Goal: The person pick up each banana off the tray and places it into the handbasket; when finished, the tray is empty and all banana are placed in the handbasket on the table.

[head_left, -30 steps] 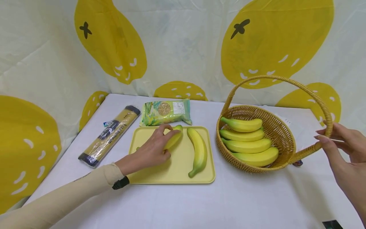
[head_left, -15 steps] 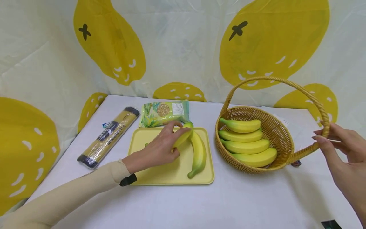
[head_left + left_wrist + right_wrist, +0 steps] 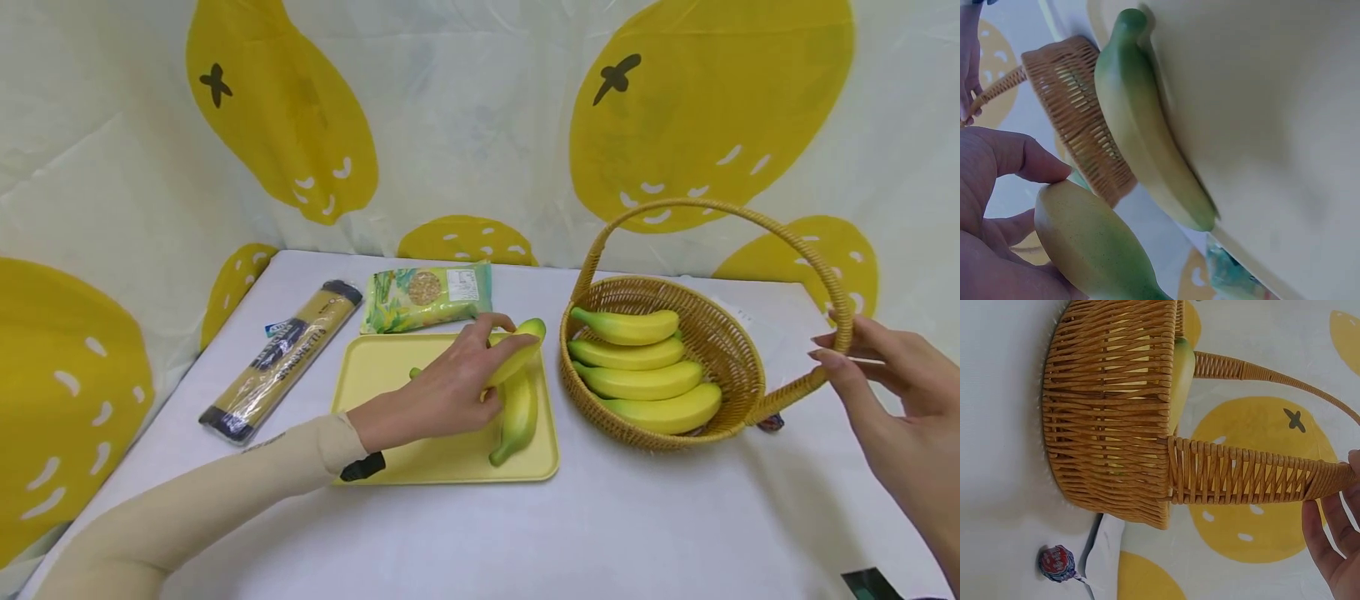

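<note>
My left hand (image 3: 450,382) pinches a yellow banana (image 3: 1094,240) with green ends, raised above the pale yellow tray (image 3: 442,472). Below it, a second banana (image 3: 516,421) lies on the tray's right side, partly covered by the held one in the head view. At the right, my right hand (image 3: 896,400) grips the handle (image 3: 843,308) of a brown wicker basket (image 3: 738,367) between thumb and fingers. Several bananas (image 3: 637,382) lie stacked in a row along the basket's left half.
A spaghetti packet (image 3: 285,358) lies left of the tray, with a small blue packet (image 3: 275,328) partly under it. Behind the tray rests a green bag of grains (image 3: 427,297). A wrapped lollipop (image 3: 1057,563) lies on the table beside the basket.
My left hand has lifted the banana off the tray and carried it right, over the second banana. My right hand keeps its grip on the basket handle.
</note>
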Demonstrator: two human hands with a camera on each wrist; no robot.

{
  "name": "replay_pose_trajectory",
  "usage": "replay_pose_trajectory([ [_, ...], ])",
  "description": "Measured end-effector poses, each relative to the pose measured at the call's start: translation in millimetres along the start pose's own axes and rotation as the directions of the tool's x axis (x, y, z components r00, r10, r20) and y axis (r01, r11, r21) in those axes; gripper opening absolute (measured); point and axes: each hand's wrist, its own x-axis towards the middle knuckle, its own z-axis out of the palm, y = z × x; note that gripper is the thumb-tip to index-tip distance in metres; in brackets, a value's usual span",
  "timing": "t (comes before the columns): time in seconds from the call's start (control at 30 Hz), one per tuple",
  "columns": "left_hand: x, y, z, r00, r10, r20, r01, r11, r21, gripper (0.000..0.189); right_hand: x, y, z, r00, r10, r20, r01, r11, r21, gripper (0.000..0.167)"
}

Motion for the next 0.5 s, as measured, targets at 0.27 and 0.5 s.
replay_pose_trajectory([
  [0.27,18.6,15.3,3.2,0.997,0.066,0.032,-0.065,0.998,-0.025,0.081,-0.4,-1,1,1.000,0.015,0.000,-0.015,1.000,-0.013,0.049],
  [0.5,31.3,28.4,7.1,0.995,0.094,0.046,-0.092,0.995,-0.032,0.075,-1.6,-3,1,1.000,0.016,-0.006,-0.016,1.000,-0.011,0.050],
])
